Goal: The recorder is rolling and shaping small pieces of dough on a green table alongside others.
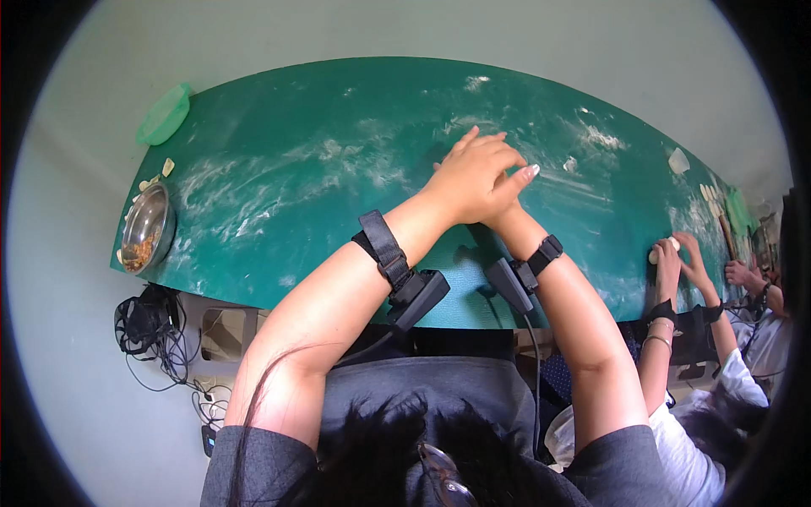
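Note:
Near the middle of the green table [321,110], my left hand [483,176] lies across the top of my right hand [508,215]. The left fingers stretch forward, and its thumb sticks out to the right with white flour on the tip. Most of my right hand is covered, so its fingers and anything under them are hidden. White flour is smeared over the tabletop on both sides of my hands. Each of my wrists wears a black strap with a small dark device.
At the left end stand a metal bowl [150,230] with orange-brown filling and a light green plastic container [166,114], with pale dough pieces [168,166] between. Cables and a black mesh item [144,323] lie below. On the right, a co-worker's hands [672,258] hold pale dough; another person works beyond.

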A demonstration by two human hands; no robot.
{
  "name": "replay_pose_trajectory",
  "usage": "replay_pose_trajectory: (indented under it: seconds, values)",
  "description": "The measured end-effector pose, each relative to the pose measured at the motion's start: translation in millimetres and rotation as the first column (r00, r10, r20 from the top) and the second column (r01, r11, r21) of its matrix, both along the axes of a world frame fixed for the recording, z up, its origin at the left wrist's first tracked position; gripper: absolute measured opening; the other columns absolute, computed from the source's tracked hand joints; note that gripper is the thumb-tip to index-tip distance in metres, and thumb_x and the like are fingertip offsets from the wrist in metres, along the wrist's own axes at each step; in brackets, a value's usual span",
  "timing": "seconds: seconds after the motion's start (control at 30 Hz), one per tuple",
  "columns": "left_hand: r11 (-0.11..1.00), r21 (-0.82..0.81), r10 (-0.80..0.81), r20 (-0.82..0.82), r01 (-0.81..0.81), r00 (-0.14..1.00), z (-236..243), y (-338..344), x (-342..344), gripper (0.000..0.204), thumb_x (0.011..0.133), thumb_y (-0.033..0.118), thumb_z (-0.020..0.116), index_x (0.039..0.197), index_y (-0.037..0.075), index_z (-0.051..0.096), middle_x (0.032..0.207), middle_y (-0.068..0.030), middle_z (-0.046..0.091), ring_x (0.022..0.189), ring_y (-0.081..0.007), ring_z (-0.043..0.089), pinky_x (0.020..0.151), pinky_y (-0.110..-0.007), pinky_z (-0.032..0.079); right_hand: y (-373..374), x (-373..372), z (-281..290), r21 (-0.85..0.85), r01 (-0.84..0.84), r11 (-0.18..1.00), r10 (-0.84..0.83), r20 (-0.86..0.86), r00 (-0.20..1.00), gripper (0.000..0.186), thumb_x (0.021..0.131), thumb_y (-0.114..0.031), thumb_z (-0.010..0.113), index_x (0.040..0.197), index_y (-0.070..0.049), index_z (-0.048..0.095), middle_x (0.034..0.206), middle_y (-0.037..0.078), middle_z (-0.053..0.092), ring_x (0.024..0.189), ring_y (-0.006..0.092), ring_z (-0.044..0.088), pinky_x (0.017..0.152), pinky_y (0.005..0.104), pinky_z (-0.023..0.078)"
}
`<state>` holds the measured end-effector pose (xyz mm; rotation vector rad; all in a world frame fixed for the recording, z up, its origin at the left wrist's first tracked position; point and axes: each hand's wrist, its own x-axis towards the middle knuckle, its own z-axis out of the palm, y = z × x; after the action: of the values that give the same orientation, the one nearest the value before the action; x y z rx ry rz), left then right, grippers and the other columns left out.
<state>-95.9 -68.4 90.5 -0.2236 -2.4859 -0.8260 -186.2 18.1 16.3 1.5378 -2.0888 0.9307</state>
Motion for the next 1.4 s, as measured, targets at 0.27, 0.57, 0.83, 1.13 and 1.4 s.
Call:
replay_pose_trajectory:
  seconds: [0.27, 0.57, 0.83, 1.13, 1.4]
  values:
    - [0.981, -0.194, -0.035, -0.135, 0.008, 0.99, -43, 3, 9, 0.046, 0.093, 0.042, 0.059, 0.118, 0.005, 0.072, 0.129, -0.0216, 0.066, 0.135, -0.0417, 0.051, 0.116, -0.057, 0.033, -13, -2, 3, 0.09, 0.046, 0.995, -0.042, -0.046, 0.998, 0.028, 0.084, -0.033, 0.067, 0.101, -0.011, 0.071, 0.088, 0.015, 0.073, 0.081, 0.0377, 0.07, 0.071, 0.0492, 0.055]
    - [0.99, -0.107, 0.063, -0.271, -0.095, 0.961, -51, -8, 2, 0.038, 0.084, 0.033, 0.065, 0.111, 0.007, 0.074, 0.125, -0.0176, 0.068, 0.129, -0.0375, 0.056, 0.112, -0.055, 0.038, -22, -10, 5, 0.119, 0.058, 0.991, -0.052, -0.053, 0.997, 0.029, 0.084, -0.033, 0.068, 0.103, -0.011, 0.07, 0.089, 0.015, 0.073, 0.081, 0.0379, 0.07, 0.071, 0.0491, 0.055]
    - [0.986, -0.102, 0.082, -0.387, -0.131, 0.918, -54, -19, -15, 0.037, 0.079, 0.032, 0.069, 0.106, 0.008, 0.074, 0.113, -0.0135, 0.071, 0.116, -0.0348, 0.063, 0.101, -0.049, 0.047, -33, -20, 5, 0.138, 0.058, 0.989, -0.051, -0.051, 0.997, 0.03, 0.084, -0.033, 0.068, 0.104, -0.011, 0.07, 0.09, 0.015, 0.073, 0.081, 0.0381, 0.07, 0.071, 0.0489, 0.055]
    - [0.984, -0.169, 0.0, -0.356, -0.064, 0.934, -55, -36, -39, 0.031, 0.074, 0.031, 0.071, 0.094, 0.008, 0.076, 0.105, -0.0108, 0.072, 0.103, -0.0318, 0.066, 0.094, -0.046, 0.05, -42, -31, 4, 0.156, 0.061, 0.986, -0.055, -0.045, 0.997, 0.031, 0.084, -0.033, 0.068, 0.106, -0.011, 0.069, 0.091, 0.015, 0.073, 0.082, 0.0383, 0.07, 0.071, 0.0487, 0.055]
    - [0.986, -0.152, 0.009, -0.393, -0.074, 0.919, -55, -52, -66, 0.03, 0.073, 0.038, 0.068, 0.074, 0.008, 0.071, 0.08, -0.0107, 0.066, 0.086, -0.0309, 0.065, 0.09, -0.044, 0.05, -56, -45, 0, 0.156, 0.05, 0.987, -0.044, -0.041, 0.998, 0.032, 0.083, -0.033, 0.069, 0.108, -0.012, 0.069, 0.092, 0.015, 0.073, 0.082, 0.0385, 0.07, 0.071, 0.0486, 0.055]
